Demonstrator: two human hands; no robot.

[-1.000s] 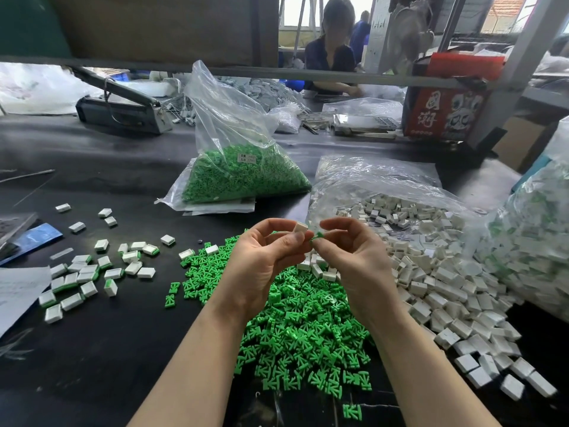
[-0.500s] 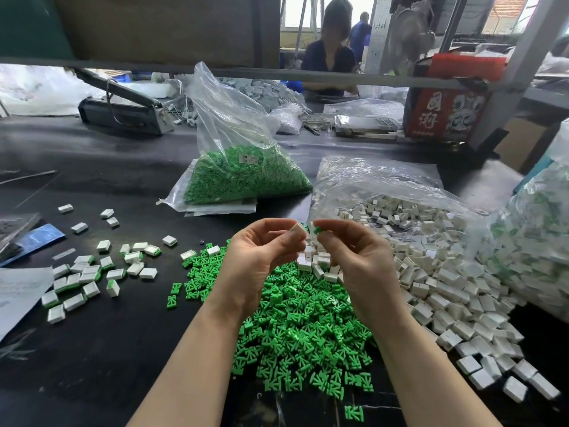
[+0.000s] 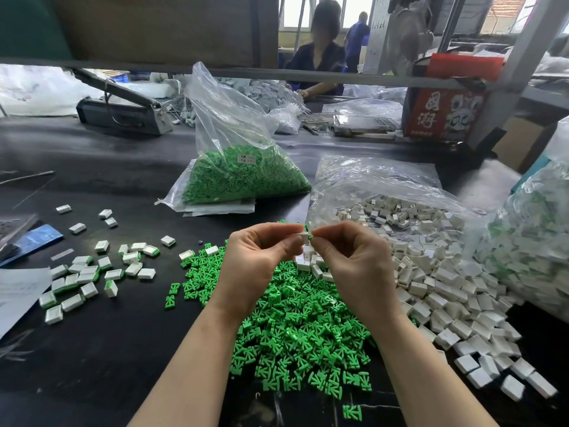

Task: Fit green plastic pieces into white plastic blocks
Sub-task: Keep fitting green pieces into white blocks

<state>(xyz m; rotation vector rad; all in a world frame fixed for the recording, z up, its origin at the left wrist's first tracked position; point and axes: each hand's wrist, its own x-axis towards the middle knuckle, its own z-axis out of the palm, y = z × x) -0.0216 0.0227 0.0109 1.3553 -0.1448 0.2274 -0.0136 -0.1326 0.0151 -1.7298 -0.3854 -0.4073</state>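
My left hand (image 3: 257, 260) pinches a small white block (image 3: 304, 236) between thumb and fingers, raised above the table. Pressed against that block from the right is a green piece (image 3: 311, 237), pinched in my right hand (image 3: 354, 260) and mostly hidden by the fingertips. Under both hands lies a heap of loose green pieces (image 3: 292, 331). A spread of empty white blocks (image 3: 446, 291) runs off to the right. Several white blocks with green inserts (image 3: 89, 275) lie scattered at the left.
A clear bag of green pieces (image 3: 243, 177) stands behind the hands, and an open bag of white blocks (image 3: 391, 195) to its right. Another bag of fitted blocks (image 3: 529, 248) fills the right edge. Papers (image 3: 18, 291) lie at the left edge. A person sits across the table.
My hands have come closer together: the green piece in my right hand now meets the white block in my left, where a small gap showed before.
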